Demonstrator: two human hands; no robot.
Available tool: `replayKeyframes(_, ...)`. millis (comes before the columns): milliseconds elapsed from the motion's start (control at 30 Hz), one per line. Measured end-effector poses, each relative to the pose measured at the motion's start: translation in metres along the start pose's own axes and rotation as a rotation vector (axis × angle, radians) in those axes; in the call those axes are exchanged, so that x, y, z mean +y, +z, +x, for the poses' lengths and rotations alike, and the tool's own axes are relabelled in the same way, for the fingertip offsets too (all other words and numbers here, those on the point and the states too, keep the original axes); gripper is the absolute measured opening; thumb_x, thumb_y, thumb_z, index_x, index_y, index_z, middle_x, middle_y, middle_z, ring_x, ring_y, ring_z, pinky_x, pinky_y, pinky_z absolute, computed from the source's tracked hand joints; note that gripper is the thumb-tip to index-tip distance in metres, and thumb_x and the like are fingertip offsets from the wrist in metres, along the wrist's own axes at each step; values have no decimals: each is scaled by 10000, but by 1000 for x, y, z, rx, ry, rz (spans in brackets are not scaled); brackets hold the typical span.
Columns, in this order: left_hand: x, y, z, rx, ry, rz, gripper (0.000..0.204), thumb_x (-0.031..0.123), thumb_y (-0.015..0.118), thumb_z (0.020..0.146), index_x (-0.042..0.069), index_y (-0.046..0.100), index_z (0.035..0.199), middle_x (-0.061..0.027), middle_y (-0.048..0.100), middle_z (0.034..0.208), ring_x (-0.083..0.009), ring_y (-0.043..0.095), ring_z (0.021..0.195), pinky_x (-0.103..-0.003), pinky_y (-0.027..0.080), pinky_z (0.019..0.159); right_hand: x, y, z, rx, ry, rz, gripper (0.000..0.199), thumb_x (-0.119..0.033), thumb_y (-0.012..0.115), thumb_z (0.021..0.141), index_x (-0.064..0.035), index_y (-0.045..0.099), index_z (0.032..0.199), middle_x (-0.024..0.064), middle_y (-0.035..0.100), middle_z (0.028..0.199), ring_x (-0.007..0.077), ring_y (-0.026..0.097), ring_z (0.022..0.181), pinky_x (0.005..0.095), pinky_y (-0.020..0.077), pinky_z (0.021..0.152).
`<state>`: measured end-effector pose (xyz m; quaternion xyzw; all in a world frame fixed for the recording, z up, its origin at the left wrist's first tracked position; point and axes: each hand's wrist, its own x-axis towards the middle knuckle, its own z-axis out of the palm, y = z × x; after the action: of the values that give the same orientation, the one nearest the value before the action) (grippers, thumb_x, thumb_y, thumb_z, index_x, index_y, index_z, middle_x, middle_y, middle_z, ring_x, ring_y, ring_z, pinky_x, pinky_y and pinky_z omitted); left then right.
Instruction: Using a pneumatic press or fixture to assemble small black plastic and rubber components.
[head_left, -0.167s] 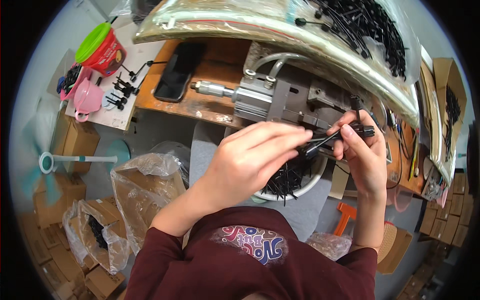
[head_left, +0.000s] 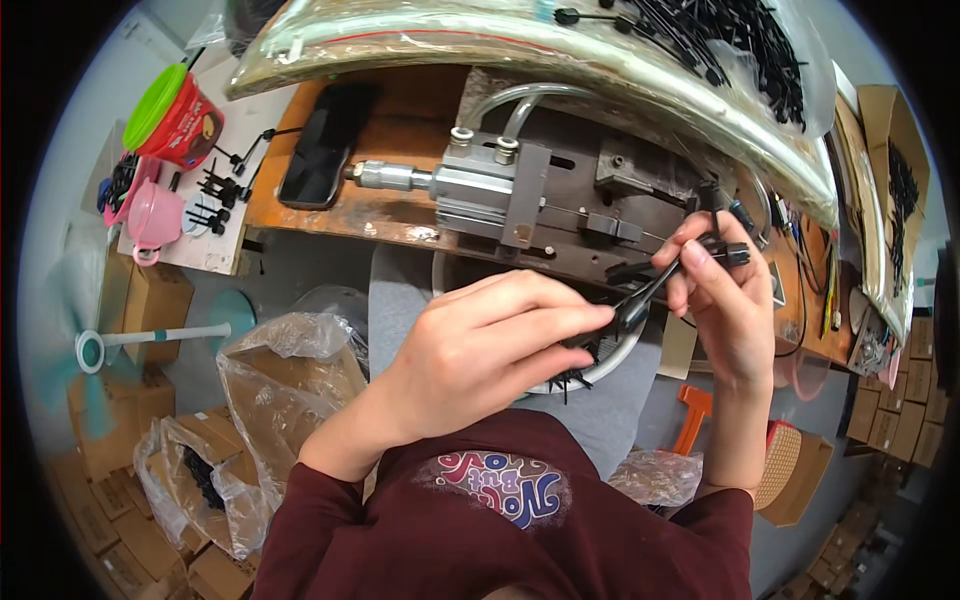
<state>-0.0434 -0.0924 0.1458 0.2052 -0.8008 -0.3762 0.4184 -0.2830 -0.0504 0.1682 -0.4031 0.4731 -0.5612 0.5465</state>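
2 hands (head_left: 732,305) touch black parts (head_left: 632,315) near 1 machine (head_left: 475,195).

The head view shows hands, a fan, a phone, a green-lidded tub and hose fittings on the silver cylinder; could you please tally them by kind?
Hands: 2 (left hand, right hand)
Fan: 1
Phone: 1
Green-lidded tub: 1
Hose fittings: 2
Total: 7

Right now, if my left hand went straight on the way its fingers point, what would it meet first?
Likely the black part right before your left hand; they may be touching, as depth is unclear.
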Motion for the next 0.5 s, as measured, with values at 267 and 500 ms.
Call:
replayKeyframes(267,-19,32,0,17,-25,145,298,43,827,688,2,717,962,-155,663,1140,-180,670,756,-303,565,707,-6,-28,-13,246,-240,-101,171,-75,583,966,35,567,1097,182,672,972,107,604,659,224,501,584)
replayKeyframes(500,-38,57,11,-96,134,630,252,119,787,690,32,695,908,-104,661,1248,-168,611,622,-265,487,574,5,-29,-26,294,-192,-130,180,-84,581,970,41,553,1095,187,677,935,115,580,575,219,460,522)
